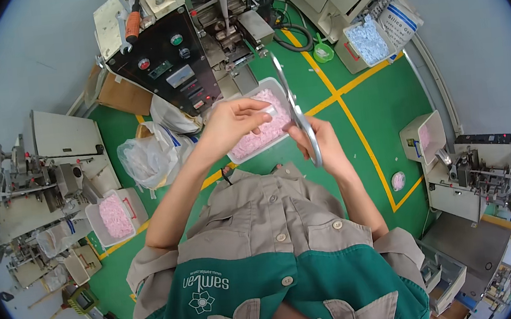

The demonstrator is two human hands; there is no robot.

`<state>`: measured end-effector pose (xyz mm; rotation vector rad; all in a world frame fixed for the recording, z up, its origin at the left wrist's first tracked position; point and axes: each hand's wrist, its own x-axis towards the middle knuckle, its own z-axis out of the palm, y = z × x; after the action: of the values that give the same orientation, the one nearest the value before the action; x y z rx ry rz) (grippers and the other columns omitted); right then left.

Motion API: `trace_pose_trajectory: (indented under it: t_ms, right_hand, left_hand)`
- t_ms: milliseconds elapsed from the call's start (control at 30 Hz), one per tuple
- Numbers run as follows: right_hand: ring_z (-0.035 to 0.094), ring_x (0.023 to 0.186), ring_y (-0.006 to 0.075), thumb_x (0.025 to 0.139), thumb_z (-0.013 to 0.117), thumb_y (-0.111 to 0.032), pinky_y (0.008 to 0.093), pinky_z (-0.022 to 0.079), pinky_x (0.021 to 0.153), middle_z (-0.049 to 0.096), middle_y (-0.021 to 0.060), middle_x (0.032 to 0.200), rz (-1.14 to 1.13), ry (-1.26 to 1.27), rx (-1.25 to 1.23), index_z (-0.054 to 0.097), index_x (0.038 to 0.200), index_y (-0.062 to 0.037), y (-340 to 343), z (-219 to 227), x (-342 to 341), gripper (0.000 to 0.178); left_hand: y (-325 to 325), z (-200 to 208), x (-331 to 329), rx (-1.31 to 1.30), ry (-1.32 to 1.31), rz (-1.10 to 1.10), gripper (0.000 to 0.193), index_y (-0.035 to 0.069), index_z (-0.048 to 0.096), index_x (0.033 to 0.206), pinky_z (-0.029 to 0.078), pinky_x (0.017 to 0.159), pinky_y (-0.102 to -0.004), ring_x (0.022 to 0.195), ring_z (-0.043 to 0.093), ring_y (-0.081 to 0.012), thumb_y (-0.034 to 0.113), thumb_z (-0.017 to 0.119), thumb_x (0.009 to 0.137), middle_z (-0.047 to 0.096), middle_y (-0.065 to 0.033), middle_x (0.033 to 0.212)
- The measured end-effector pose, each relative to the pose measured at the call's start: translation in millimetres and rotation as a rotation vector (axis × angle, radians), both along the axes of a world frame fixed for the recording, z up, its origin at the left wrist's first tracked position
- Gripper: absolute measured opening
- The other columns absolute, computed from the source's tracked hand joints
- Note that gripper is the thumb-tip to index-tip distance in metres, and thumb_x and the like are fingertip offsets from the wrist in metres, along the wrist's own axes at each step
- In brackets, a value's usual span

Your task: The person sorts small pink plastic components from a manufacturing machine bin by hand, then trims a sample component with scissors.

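Note:
Between the thumb and fingers of my left hand (234, 125) is a small white packet (271, 111). My right hand (321, 140) is closed around the handles of silver metal scissors (289, 93). Their blades point up and away from me, just right of the packet and apart from it. Below both hands a white plastic bin (244, 157) holds a heap of small pink packets (254, 142). My left hand hides part of that heap.
Ahead stands a machine with a black control panel (180, 64); wrenches and an orange-handled screwdriver (133, 24) rest on it. Plastic bags (149, 155) lie at left. More bins hold pink packets (115, 216) and blue packets (369, 41). A green scoop (323, 53) lies on the floor.

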<state>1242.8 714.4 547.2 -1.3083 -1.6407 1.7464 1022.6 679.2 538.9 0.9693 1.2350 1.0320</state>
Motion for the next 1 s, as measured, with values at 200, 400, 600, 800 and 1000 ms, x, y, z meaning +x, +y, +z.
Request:
trace_pose_trajectory:
  t_ms: [200, 400, 600, 800, 1000]
  right_hand:
    - [0.043, 0.046, 0.0029, 0.089, 0.068, -0.023, 0.0206, 0.034, 0.042, 0.050, -0.0047, 0.058, -0.116, 0.181, 0.035, 0.063, 0.086, -0.0025, 14, -3, -12, 0.022]
    - [0.046, 0.053, 0.0061, 0.096, 0.057, -0.041, 0.0219, 0.038, 0.048, 0.050, -0.0018, 0.063, -0.031, 0.022, 0.089, 0.062, 0.099, 0.0005, 8, -15, 8, 0.042]
    - [0.049, 0.078, 0.0112, 0.095, 0.043, -0.059, 0.0262, 0.046, 0.066, 0.048, 0.0024, 0.093, 0.297, 0.206, -0.133, 0.052, 0.125, -0.0002, -20, -46, 31, 0.067]
    - [0.047, 0.072, 0.0120, 0.090, 0.042, -0.070, 0.0284, 0.043, 0.062, 0.047, 0.0032, 0.088, 0.362, 0.171, -0.069, 0.053, 0.117, 0.0036, -17, -29, 22, 0.079]
    - [0.044, 0.060, 0.0083, 0.094, 0.048, -0.058, 0.0253, 0.039, 0.055, 0.045, -0.0021, 0.068, 0.336, 0.135, -0.054, 0.058, 0.110, -0.0037, -16, -24, 26, 0.058]
  left_hand:
    - [-1, 5, 8, -0.042, -0.032, -0.151, 0.030, -0.004, 0.064, 0.111, 0.049, 0.068, -0.0227, 0.077, 0.062, -0.0088, 0.015, 0.068, 0.089, 0.070, -0.0057, 0.094]
    - [-4, 9, -13, -0.061, -0.045, -0.016, 0.029, -0.003, 0.064, 0.113, 0.050, 0.073, -0.0233, 0.080, 0.061, -0.0084, 0.016, 0.066, 0.092, 0.070, -0.0082, 0.098]
    - [4, 15, -16, 0.059, -0.064, 0.142, 0.032, 0.000, 0.062, 0.119, 0.048, 0.073, -0.0227, 0.079, 0.060, -0.0076, 0.016, 0.064, 0.092, 0.070, -0.0068, 0.100]
    - [5, 4, -10, -0.006, -0.058, 0.067, 0.024, -0.001, 0.064, 0.110, 0.049, 0.074, -0.0232, 0.080, 0.061, -0.0086, 0.013, 0.065, 0.091, 0.070, -0.0077, 0.096]
    - [6, 2, -9, 0.011, -0.054, 0.048, 0.026, -0.002, 0.064, 0.109, 0.047, 0.066, -0.0206, 0.077, 0.062, -0.0079, 0.015, 0.066, 0.090, 0.071, -0.0062, 0.094]
